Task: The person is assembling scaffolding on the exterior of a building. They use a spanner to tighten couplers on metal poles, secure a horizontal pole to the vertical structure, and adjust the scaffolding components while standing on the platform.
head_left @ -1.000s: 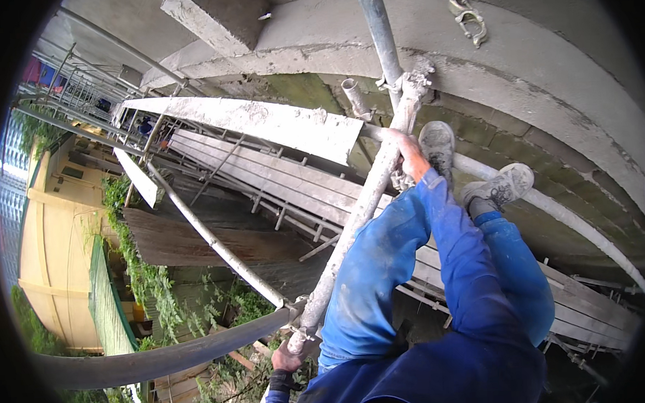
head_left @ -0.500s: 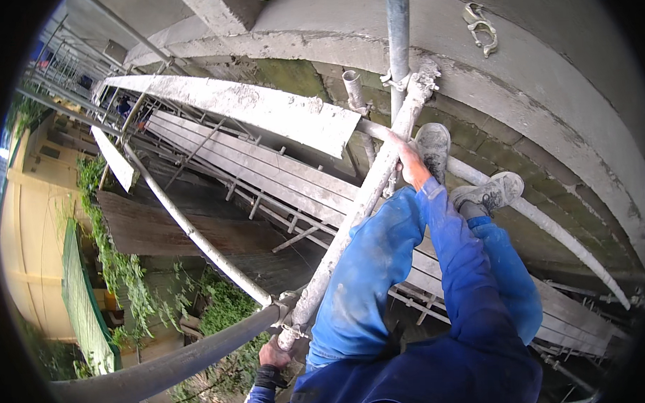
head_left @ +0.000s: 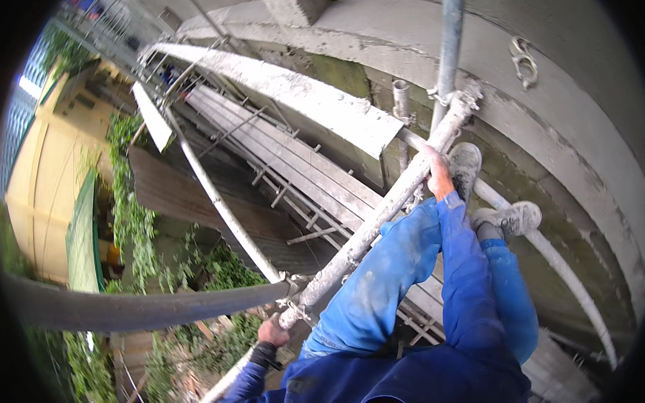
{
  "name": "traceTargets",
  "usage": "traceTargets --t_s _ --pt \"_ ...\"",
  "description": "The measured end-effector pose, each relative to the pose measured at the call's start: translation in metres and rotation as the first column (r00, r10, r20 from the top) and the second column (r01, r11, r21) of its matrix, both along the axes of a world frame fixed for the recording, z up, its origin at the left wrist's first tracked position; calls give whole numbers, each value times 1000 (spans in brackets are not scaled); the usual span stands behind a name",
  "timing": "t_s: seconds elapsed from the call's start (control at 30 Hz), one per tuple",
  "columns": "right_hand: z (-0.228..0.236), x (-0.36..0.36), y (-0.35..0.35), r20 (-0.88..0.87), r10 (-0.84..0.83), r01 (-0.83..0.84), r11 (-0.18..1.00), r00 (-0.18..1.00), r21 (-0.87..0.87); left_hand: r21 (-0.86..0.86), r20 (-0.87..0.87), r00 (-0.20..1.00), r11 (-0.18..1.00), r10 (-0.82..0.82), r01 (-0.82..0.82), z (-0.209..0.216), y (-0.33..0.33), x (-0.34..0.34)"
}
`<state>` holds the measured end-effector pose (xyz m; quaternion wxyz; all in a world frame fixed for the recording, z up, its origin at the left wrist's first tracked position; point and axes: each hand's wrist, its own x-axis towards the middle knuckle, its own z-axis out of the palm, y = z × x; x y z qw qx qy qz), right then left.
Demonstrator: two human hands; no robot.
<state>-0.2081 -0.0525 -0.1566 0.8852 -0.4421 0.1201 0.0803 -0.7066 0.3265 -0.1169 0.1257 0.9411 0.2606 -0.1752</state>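
A mortar-crusted scaffold pipe (head_left: pixel 359 243) crosses in front of me at a slant. My right hand (head_left: pixel 439 175) is closed round its upper part, close to where another pipe crosses. Near the lower end of the crusted pipe, my left hand (head_left: pixel 272 332) is closed on the pipework, though its fingers are partly hidden. A lower white pipe (head_left: pixel 228 381) shows beside my left wrist. My two dusty shoes rest at a curved pipe (head_left: pixel 566 253), beyond my right hand. My blue-trousered legs straddle the area right of the crusted pipe.
A grey upright pole (head_left: pixel 449 44) rises by the pipe's top. A metal coupler (head_left: pixel 524 63) lies on the concrete ledge (head_left: pixel 582 114). A white plank (head_left: pixel 290 89) and lower walkway boards (head_left: pixel 285 156) run away left. A thick dark pipe (head_left: pixel 149 310) extends left, above greenery and roofs far below.
My view has turned, so the scaffold and wall sit further right in the picture. Both hands keep their places on the pipework. More of the lower white pipe by my left wrist shows.
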Motion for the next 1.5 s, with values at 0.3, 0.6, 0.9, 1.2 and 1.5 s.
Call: traceTargets --t_s 0.3,0.6,0.9,1.2,1.5 --pt "11 -11 -9 -60 -98 92 991 993 -96 -14 -44 999 1000 8 -8 -10 -10 4" --pt "9 -13 8 -25 -79 76 991 997 -108 -64 48 998 997 42 -39 -24 1 -4" --pt "17 -11 -15 -103 52 -82 943 993 -324 -191 -49 999 982 1 -10 2 -7 7" --pt "5 -18 12 -150 93 -118 978 984 -173 -121 58 998 992 -32 39 -1 -1 -2" --pt "-3 -27 7 -303 242 -310 929 922 -203 -65 -72 997 997 -41 36 39 1 11"
